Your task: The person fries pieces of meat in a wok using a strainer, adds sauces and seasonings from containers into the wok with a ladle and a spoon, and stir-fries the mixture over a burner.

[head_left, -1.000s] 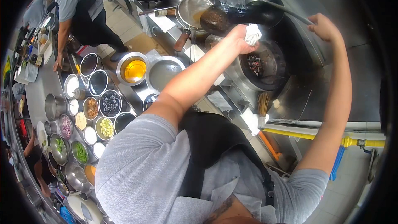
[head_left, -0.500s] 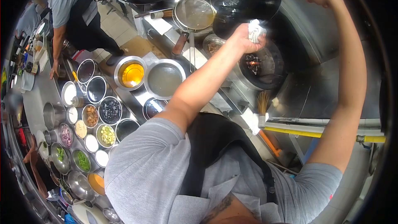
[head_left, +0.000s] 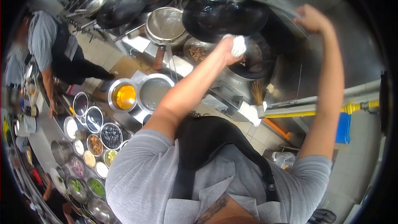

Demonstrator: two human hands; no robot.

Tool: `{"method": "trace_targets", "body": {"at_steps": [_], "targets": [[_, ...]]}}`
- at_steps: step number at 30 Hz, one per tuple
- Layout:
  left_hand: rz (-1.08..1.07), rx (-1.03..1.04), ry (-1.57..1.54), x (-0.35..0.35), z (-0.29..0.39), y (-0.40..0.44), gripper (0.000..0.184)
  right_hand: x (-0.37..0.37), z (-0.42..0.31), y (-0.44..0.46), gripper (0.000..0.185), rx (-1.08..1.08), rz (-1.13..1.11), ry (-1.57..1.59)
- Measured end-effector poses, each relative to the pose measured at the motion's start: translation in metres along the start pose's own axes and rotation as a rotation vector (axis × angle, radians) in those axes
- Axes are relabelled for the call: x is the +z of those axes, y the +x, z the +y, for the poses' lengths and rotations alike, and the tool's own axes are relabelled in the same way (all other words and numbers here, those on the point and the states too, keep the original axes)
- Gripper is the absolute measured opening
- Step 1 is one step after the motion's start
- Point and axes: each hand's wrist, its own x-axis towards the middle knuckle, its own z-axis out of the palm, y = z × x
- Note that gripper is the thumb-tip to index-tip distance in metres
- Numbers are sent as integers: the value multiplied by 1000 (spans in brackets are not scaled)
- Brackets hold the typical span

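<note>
My left hand (head_left: 227, 49) is closed around a folded white cloth (head_left: 239, 46) at the near rim of a large black wok (head_left: 248, 20). The wok appears lifted and tilted over the stove, its dark inside facing me. My right hand (head_left: 313, 19) grips the end of a long-handled metal ladle (head_left: 267, 1). The ladle's bowl rests in or just above the wok's upper part, near a shiny wet patch. Below the wok, the round burner (head_left: 259, 68) is partly hidden. Brown food pieces (head_left: 200, 52) lie in a metal bowl left of my left hand.
A mesh strainer (head_left: 166, 23) sits left of the wok, with pots of yellow liquid (head_left: 125, 96) and cloudy liquid (head_left: 154, 93) nearer. A bamboo brush (head_left: 257, 93) stands by a yellow pipe (head_left: 290, 115). Several ingredient bowls and a co-worker (head_left: 49, 45) are at left.
The wok has swung left and shows more of its inside. My left hand with the cloth and my right hand with the ladle have shifted left and slightly down; the view has turned too.
</note>
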Motion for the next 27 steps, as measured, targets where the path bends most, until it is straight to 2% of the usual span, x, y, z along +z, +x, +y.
{"method": "trace_targets", "body": {"at_steps": [1, 2, 3, 4, 6, 8, 12, 14, 17, 22, 24, 26, 27], "targets": [[88, 55, 80, 4, -15, -8, 29, 33, 26, -12, 32, -42, 14, 43], [178, 112, 162, 5, -32, -18, 25, 76, 34, -36, 27, 104, 60, 310], [225, 185, 165, -12, -49, -6, 19, 111, 37, -59, 20, 80, 29, 439], [268, 267, 169, -41, -64, 18, 14, 165, 52, -73, 13, 194, -22, 732], [317, 269, 280, -86, -86, 46, 10, 219, 21, -131, 10, 430, 75, 1084], [362, 246, 308, -108, -104, 62, 11, 303, 33, -170, 9, 476, 68, 1330], [399, 79, 276, -127, -132, 109, 10, 404, 11, -244, 14, 581, 112, 1714], [294, 3, 230, -155, -145, 151, 13, 410, -1, -274, 18, 639, 129, 1731], [344, -22, 345, -164, -158, 179, 11, 405, -1, -303, 20, 740, 63, 1737], [419, -40, 363, -190, -151, 197, 12, 382, 28, -307, 22, 688, 25, 1758], [373, -48, 388, -202, -151, 197, 16, 358, 35, -298, 24, 667, -9, 1777], [350, -78, 415, -212, -149, 204, 20, 329, 42, -285, 29, 717, -33, 2045], [320, -112, 415, -210, -147, 200, 21, 323, 51, -279, 29, 724, -60, 2036]]}}
